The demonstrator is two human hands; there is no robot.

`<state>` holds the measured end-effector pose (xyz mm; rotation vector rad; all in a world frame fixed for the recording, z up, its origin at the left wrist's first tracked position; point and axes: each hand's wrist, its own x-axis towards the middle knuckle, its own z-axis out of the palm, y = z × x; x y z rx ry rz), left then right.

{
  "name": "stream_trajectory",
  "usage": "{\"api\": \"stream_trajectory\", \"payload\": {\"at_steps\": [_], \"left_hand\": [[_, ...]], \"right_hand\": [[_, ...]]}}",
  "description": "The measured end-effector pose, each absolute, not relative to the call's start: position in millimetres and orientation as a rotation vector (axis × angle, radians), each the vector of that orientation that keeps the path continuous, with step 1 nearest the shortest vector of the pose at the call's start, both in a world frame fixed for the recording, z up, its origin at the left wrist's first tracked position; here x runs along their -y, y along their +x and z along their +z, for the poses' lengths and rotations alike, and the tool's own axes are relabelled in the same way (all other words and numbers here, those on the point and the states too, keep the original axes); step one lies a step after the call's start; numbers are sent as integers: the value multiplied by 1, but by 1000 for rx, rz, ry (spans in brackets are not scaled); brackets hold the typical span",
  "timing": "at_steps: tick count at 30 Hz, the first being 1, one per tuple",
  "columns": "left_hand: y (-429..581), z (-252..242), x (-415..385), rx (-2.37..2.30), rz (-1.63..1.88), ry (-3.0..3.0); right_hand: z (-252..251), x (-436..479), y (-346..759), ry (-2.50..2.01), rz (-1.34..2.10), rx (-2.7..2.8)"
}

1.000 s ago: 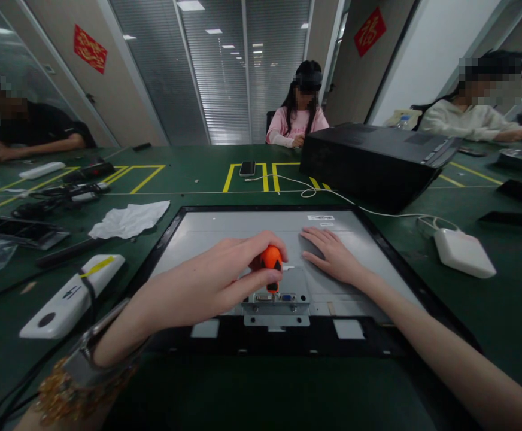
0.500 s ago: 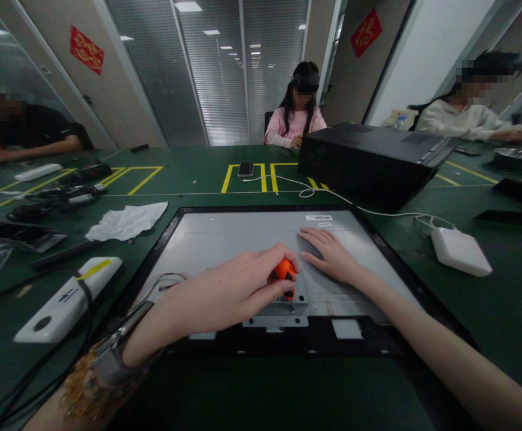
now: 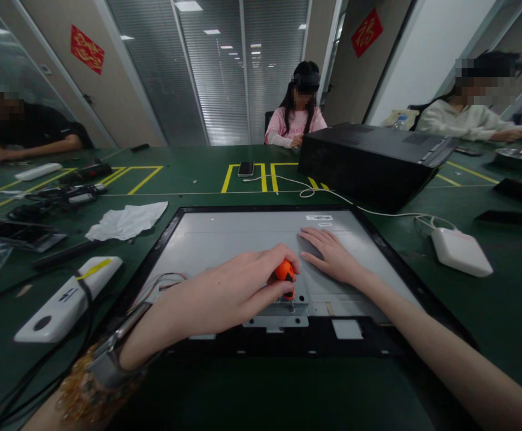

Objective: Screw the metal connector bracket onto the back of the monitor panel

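Note:
A flat screen panel point(image 3: 243, 230) with a grey metal back and black frame lies in front of me. My left hand point(image 3: 243, 287) is closed round the orange and black handle of a screwdriver point(image 3: 285, 270), held upright. Its tip stands over a metal bracket point(image 3: 275, 321) near the panel's front edge; whether it sits in a screw I cannot tell. My right hand point(image 3: 328, 254) rests flat on the grey back, fingers stretched out, just right of the screwdriver. Thin wires point(image 3: 164, 278) come out to the left, partly behind my left forearm.
A big black case point(image 3: 369, 161) stands behind the panel. A white adapter point(image 3: 462, 251) with a cable lies right. To the left are a white power bank-like device point(image 3: 67, 299), a crumpled tissue point(image 3: 127, 221) and cables. A phone point(image 3: 245, 169) lies farther back. Several people sit round the table.
Almost nothing differs. The orange handle appears turned slightly in my left hand, and my left wrist has shifted a little. My right hand stays in place.

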<state>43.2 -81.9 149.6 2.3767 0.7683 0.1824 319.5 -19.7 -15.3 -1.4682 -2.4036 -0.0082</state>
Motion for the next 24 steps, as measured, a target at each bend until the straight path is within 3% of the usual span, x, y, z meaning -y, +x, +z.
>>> {"api": "stream_trajectory", "payload": {"at_steps": [7, 13, 18, 24], "left_hand": [[46, 145, 83, -789, 222, 2553], [52, 133, 79, -1062, 189, 3027], [54, 133, 81, -1240, 174, 3080], [52, 144, 90, -1028, 247, 2992]], "right_hand": [[-13, 20, 319, -1469, 0, 2408], [-15, 19, 320, -1468, 1, 2410], [-16, 19, 320, -1475, -5, 2412], [-15, 20, 320, -1475, -10, 2413]]}}
